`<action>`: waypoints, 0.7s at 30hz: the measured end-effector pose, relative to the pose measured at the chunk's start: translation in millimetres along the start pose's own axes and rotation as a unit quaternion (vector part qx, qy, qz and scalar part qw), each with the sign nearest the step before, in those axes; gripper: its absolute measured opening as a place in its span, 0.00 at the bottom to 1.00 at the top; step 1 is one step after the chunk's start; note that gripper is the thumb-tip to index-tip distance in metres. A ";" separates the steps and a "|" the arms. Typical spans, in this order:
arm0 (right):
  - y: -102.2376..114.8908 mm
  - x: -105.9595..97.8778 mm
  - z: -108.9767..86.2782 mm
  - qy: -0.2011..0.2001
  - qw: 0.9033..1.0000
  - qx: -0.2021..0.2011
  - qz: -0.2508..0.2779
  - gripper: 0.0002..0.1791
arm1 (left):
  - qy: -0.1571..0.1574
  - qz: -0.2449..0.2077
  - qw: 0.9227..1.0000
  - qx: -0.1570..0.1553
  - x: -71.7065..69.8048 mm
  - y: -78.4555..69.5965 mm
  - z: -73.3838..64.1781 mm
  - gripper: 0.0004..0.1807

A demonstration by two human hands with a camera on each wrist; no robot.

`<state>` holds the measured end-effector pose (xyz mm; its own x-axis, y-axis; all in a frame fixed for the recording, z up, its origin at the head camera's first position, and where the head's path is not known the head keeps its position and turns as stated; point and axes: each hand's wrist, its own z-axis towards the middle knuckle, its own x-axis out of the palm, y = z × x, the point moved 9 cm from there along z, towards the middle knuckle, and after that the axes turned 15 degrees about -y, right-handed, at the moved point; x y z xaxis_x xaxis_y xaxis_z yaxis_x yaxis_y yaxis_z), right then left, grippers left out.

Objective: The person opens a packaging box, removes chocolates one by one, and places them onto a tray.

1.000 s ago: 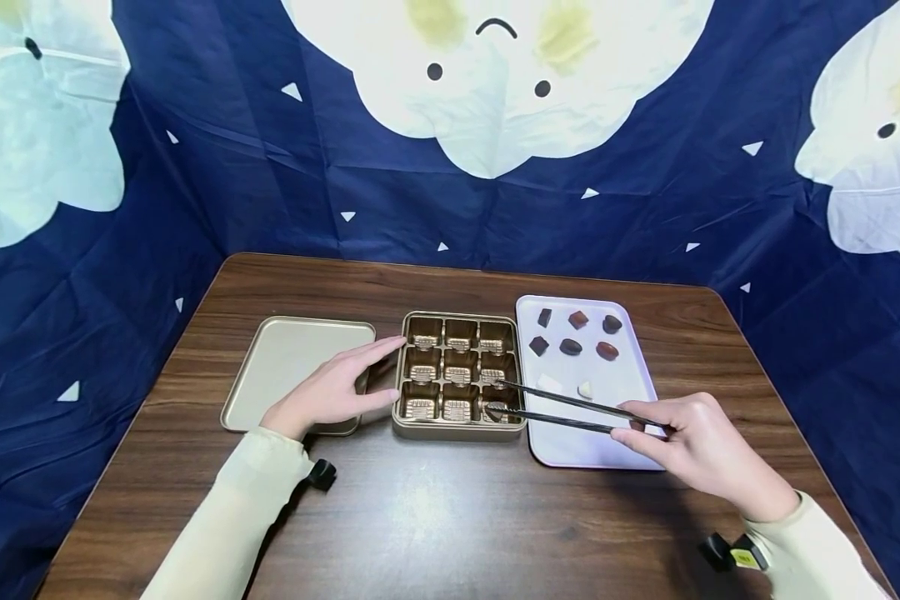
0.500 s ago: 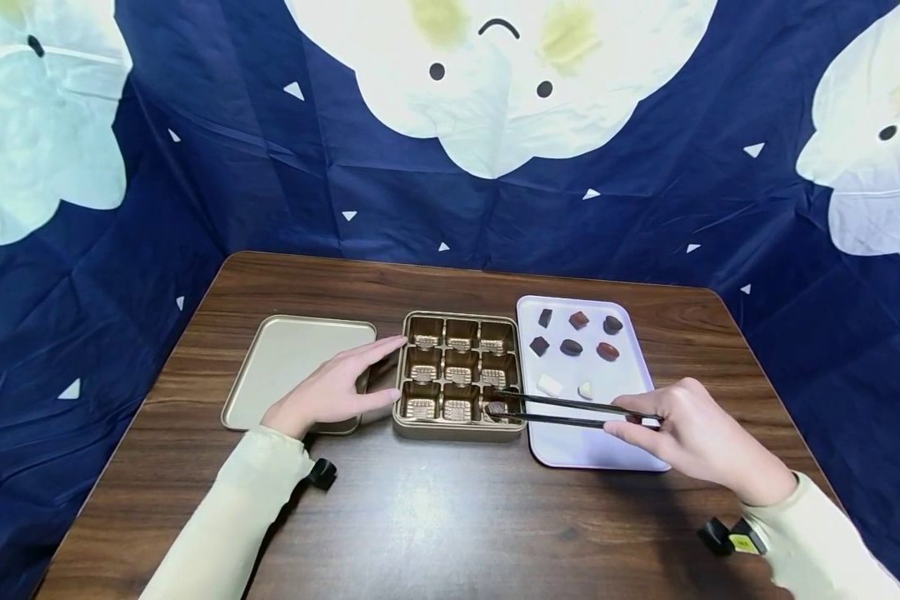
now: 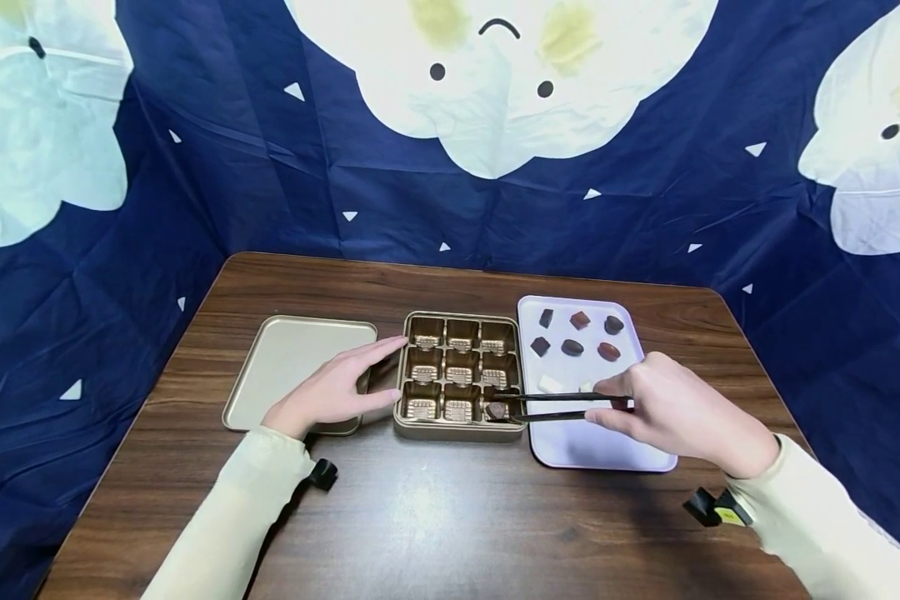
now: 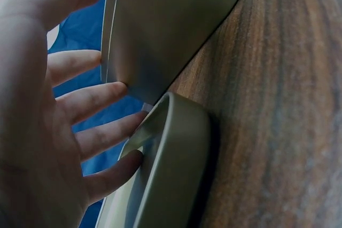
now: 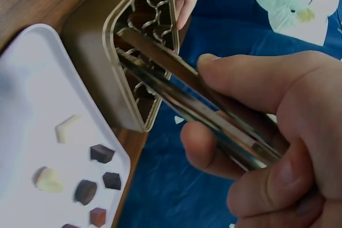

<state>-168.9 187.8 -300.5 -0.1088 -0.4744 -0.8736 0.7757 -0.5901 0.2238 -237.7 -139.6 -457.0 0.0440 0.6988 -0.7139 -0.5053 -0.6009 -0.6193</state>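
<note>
My right hand holds dark tongs between thumb and fingers. Their two tips stand apart over the near right compartment of a gold box with a divided insert. A dark chocolate lies in that compartment, beside the tips. My left hand has its fingers spread and fairly straight; thumb and index finger touch the box's left side. In the left wrist view some fingertips meet the box wall, while others lie over the edge of a gold lid.
A pale lilac tray stands right of the box, bearing several brown chocolates, such as a red-brown oval one, and white pieces. The lid lies left of the box on the wooden table. A blue cloth hangs behind.
My right hand has moved left and away from me, and the tongs have turned. The near tip has shifted right, off the chocolate. My left hand has stayed put.
</note>
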 end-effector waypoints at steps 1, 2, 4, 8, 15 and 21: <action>0.7 0.2 2.5 0.006 1.000 0.003 -0.007 0.13 | 0.000 -0.001 1.000 -0.001 0.1 0.0 0.0 0.47; 1.3 0.7 4.9 0.013 1.000 0.005 -0.014 0.16 | 0.001 -0.001 1.000 -0.002 0.3 0.2 -0.1 0.47; 2.7 0.8 9.1 0.025 0.999 0.014 -0.027 0.15 | 0.001 0.000 1.000 -0.004 0.5 0.6 -0.3 0.47; 3.9 1.8 15.5 0.055 0.996 0.040 -0.054 0.19 | -0.002 0.000 1.000 -0.001 0.9 1.2 -0.7 0.47; 6.5 5.9 25.9 0.099 0.988 0.082 -0.080 0.23 | -0.006 0.000 1.000 0.007 1.1 2.1 -1.5 0.47; 6.4 12.4 30.6 0.121 0.984 0.111 -0.074 0.24 | -0.008 0.001 1.000 0.008 0.5 0.8 -0.6 0.47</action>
<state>-184.4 158.2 -296.6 -0.0382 -0.2194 -0.9749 0.6054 -0.7812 0.1521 -237.6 -139.9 -458.1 0.0289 0.7038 -0.7098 -0.5192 -0.5962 -0.6123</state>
